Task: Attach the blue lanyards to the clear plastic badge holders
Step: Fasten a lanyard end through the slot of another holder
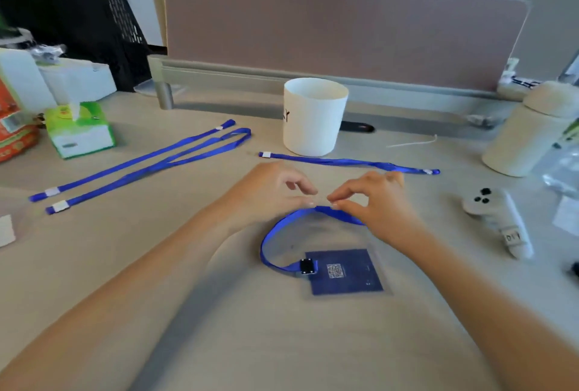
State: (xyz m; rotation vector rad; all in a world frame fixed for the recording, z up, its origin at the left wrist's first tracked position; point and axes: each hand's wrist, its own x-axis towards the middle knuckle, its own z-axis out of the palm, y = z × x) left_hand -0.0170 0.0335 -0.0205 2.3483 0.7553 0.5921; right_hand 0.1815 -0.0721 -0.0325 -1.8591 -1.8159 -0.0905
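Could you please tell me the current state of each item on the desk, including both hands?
clipped lanyard: fastened to the badge holder by a black clip.
badge holder: flat on the desk, blue card inside.
right hand: pinches the clipped lanyard.
left hand: fingertips at the same strap; grip unclear.
loose lanyards: lying flat, unattached.
white cup: upright, open.
tissue box: tissue sticking out.

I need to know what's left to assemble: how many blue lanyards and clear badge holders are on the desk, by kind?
Blue fabric lanyards: 4
Clear plastic badge holders: 1
Total: 5
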